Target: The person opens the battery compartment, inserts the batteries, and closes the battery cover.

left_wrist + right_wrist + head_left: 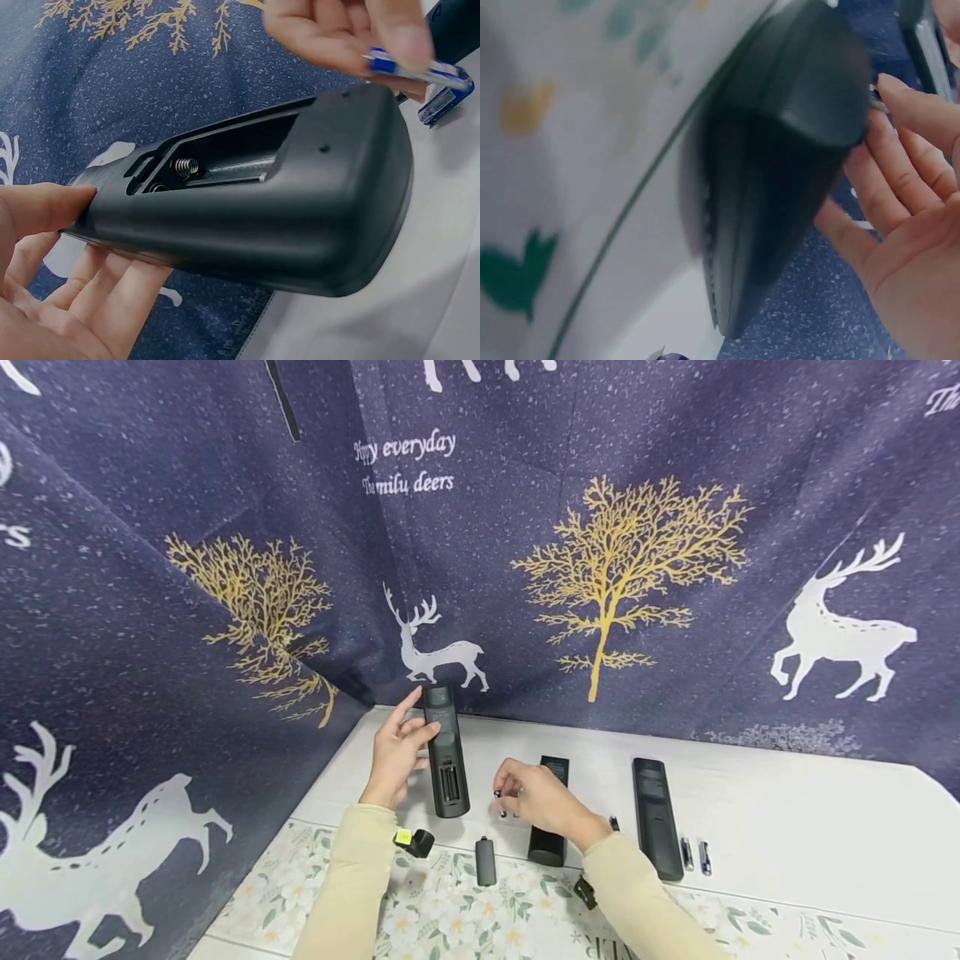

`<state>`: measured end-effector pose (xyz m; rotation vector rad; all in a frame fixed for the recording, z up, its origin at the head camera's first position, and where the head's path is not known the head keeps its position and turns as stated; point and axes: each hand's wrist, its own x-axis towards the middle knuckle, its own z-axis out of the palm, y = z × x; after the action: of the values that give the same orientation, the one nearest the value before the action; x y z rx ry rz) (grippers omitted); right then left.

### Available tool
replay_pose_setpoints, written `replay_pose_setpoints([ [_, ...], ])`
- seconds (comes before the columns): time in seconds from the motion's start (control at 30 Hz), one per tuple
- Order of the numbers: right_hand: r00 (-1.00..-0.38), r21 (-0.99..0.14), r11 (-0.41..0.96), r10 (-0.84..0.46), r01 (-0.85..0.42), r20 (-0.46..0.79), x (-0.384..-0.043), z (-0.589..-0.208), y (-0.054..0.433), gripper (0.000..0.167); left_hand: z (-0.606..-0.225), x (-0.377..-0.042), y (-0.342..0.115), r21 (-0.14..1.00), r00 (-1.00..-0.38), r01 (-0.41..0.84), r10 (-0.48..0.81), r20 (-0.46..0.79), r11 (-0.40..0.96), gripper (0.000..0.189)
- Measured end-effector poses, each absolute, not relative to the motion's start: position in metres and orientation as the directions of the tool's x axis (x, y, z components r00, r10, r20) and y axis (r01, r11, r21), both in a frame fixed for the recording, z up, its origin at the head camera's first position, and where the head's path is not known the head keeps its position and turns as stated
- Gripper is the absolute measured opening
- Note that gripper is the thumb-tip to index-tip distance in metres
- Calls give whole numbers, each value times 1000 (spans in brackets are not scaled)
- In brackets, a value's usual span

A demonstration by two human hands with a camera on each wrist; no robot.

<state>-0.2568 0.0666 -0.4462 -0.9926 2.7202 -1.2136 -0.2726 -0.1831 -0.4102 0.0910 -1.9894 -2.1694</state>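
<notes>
My left hand point(393, 758) grips a black remote control point(448, 747) by its upper part, thumb across its back and fingers beneath. The remote is tilted, its back toward me and its battery compartment point(225, 161) uncovered; a coil spring shows inside and no battery is visible there. To the right of it, my right hand point(542, 795) pinches a blue-and-silver battery point(412, 71) between thumb and fingers, apart from the remote. Just below that hand, another battery point(448, 101) lies on the white table. A loose black battery cover point(486, 862) lies in front of the remote.
A second black remote point(548, 846) lies partly under my right hand and wrist. Farther right is a third remote point(658, 818), with two batteries point(696, 856) beside it. A floral cloth point(510, 918) runs along the near side, and a dark blue curtain point(495, 560) hangs behind the table.
</notes>
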Motion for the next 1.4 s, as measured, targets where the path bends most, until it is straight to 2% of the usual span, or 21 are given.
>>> replay_pose_setpoints([
  [0.23, -851, -831, 354, -468, -429, 240, -253, -442, 66, 14, -410, -273, -181, 993, -979, 100, -187, 85, -70, 69],
  [0.5, -881, -896, 212, -370, -391, 297, -247, -437, 57, 16, -410, -272, -179, 993, -979, 100, -185, 86, -63, 68],
  [0.67, -897, -933, 116, -336, -342, 287, -240, -436, 44, 19, -411, -272, -178, 992, -979, 108, -181, 95, -61, 68],
  [1.13, -909, -927, 111, -268, -357, 318, -233, -432, 32, 17, -407, -270, -172, 992, -982, 115, -156, 105, -53, 68],
  [1.4, -902, -893, 186, -233, -409, 364, -229, -432, 28, 15, -409, -270, -165, 989, -985, 126, -131, 115, -81, 69],
])
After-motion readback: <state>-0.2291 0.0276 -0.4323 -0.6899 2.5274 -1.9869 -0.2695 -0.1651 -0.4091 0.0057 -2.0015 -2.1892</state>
